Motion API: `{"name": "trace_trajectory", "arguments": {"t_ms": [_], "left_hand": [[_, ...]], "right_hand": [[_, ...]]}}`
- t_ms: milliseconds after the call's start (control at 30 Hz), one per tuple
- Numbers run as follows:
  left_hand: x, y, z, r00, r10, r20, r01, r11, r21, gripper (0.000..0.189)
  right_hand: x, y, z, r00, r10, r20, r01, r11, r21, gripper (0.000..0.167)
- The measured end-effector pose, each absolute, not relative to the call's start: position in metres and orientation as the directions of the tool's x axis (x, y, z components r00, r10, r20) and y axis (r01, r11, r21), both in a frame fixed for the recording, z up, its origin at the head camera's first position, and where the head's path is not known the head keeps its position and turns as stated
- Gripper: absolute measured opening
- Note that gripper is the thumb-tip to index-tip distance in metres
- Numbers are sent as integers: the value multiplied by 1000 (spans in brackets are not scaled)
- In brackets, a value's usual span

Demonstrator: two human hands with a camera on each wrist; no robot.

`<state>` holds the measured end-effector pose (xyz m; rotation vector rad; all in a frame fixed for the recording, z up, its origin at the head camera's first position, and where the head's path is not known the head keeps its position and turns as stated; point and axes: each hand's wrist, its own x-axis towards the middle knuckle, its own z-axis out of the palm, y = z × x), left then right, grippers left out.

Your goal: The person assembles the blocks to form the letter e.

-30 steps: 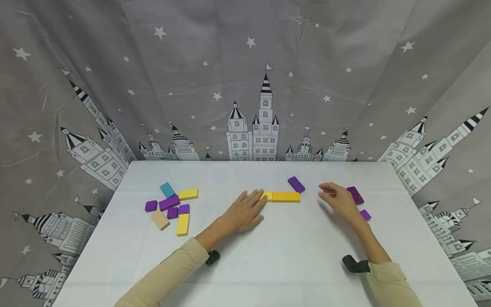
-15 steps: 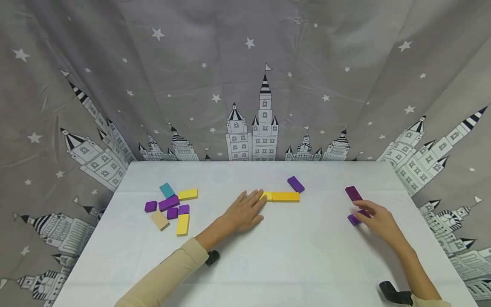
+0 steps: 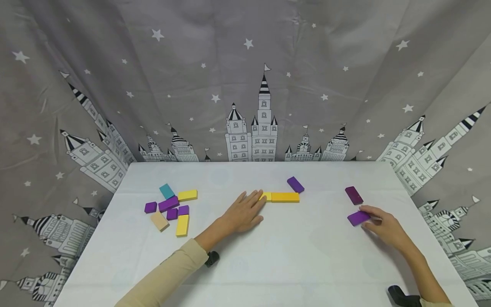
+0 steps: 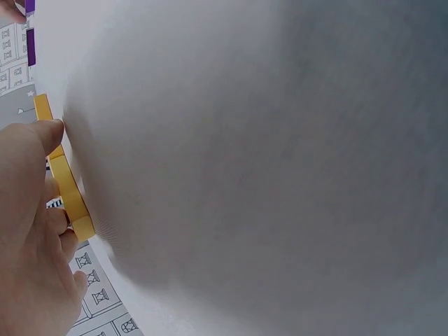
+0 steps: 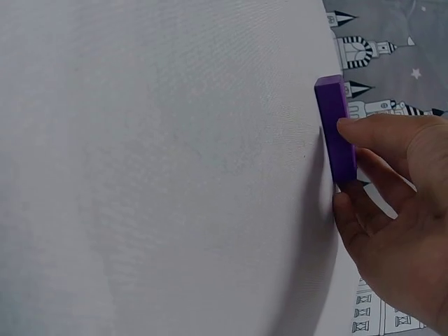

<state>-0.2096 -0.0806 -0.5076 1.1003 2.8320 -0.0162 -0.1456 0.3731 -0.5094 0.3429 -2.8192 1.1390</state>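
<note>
My left hand (image 3: 242,214) lies spread and nearly straight over the left end of a row of yellow blocks, its fingertips touching a yellow block (image 3: 267,196). To the right in that row lies an orange-yellow block (image 3: 285,197). Part of the row is under the hand; the left wrist view shows a long yellow block (image 4: 67,183) beside the thumb and fingers. My right hand (image 3: 385,226) pinches a purple block (image 3: 358,218) between thumb and fingers, seen close up in the right wrist view. A dark plum block (image 3: 353,195) lies just beyond it.
Behind the orange-yellow block lies a purple block (image 3: 296,184), set at an angle. Several purple and yellow blocks, a teal block (image 3: 166,191) and a tan block (image 3: 159,221) are grouped at the left. A grey castle-print curtain (image 3: 245,85) stands behind the white table (image 3: 291,260).
My right hand has moved right and toward me, from beside the plum block to the purple one, which now lies turned and is pinched. The left hand has stayed in place.
</note>
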Motion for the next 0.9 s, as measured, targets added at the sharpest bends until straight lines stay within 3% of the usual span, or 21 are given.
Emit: {"name": "trace_trajectory", "arguments": {"t_ms": [400, 900], "left_hand": [[-209, -81, -508, -732, 676, -90, 676, 736, 29, 64], [-210, -80, -509, -737, 667, -104, 667, 744, 41, 64]], "right_hand": [[-146, 363, -508, -979, -157, 133, -206, 774, -599, 37], [-158, 324, -493, -985, -137, 109, -175, 745, -644, 37]]}}
